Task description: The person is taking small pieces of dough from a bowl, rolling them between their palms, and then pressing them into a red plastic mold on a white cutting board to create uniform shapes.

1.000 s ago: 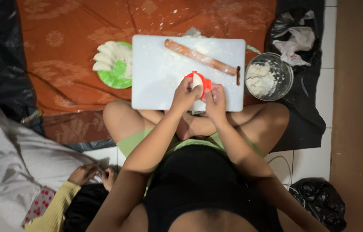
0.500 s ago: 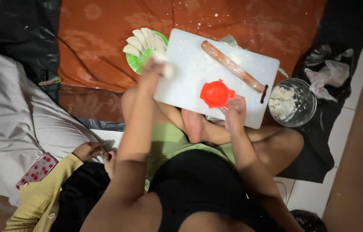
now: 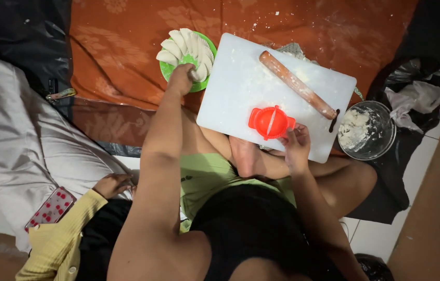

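Left hand (image 3: 182, 78) at green plate (image 3: 199, 86); right hand (image 3: 295, 140) touches red press (image 3: 270, 122)

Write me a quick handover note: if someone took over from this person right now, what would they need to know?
Left hand: reaching over the green plate, placing a folded dumpling beside the row already there.
Right hand: resting by the red dumpling press, which lies open on the white board.
The rolling pin lies across the board; the metal bowl to the right holds dough.
Done: several dumplings on the plate.
Left: the dough in the bowl is not yet shaped.
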